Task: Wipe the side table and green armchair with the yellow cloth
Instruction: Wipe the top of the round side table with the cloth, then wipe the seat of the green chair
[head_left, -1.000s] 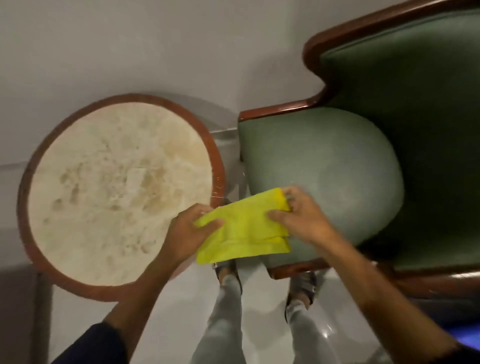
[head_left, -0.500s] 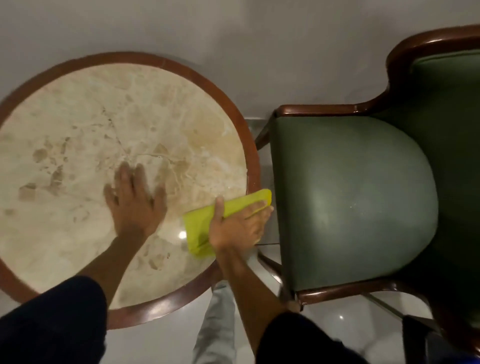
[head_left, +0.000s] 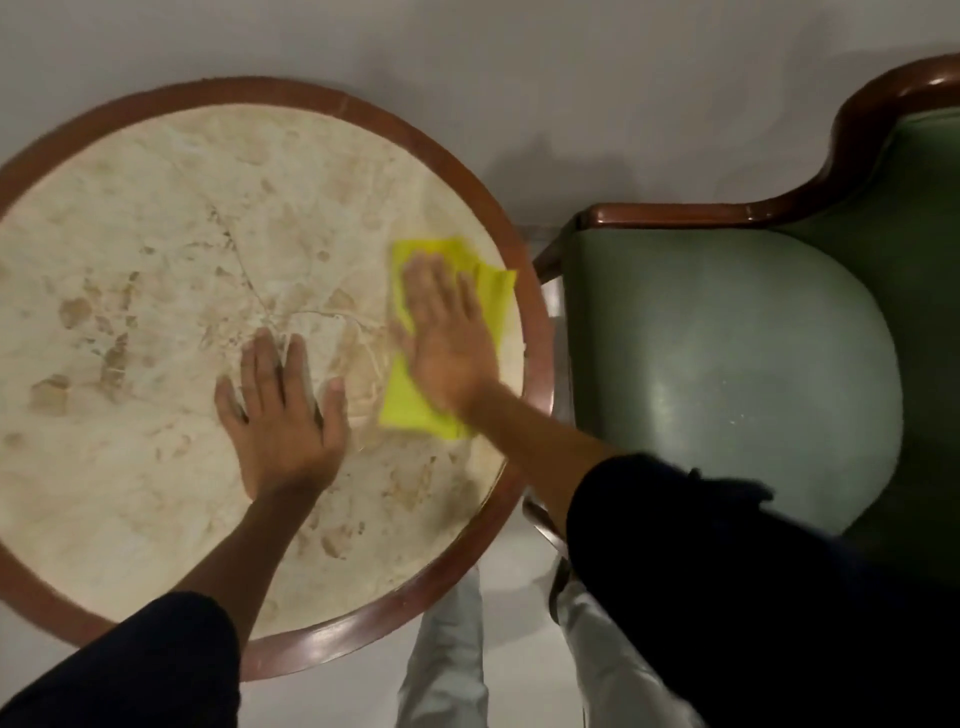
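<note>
Yellow cloth (head_left: 491, 296), folded flat, is pressed onto the right part of the round marble bench (head_left: 156, 234) under the right hand (head_left: 449, 343), which is spread open, palm down, gripping nothing. It is judged soft, light and limp, likely to bunch or slide on the smooth stone, so it is best held by flat pressure over its middle, or pinched at a folded edge when lifted. The left hand (head_left: 283, 415) is laid open on the marble, bracing. The green armchair (head_left: 727, 364) stands just beside the bench, not yet wiped by the look of it.
</note>
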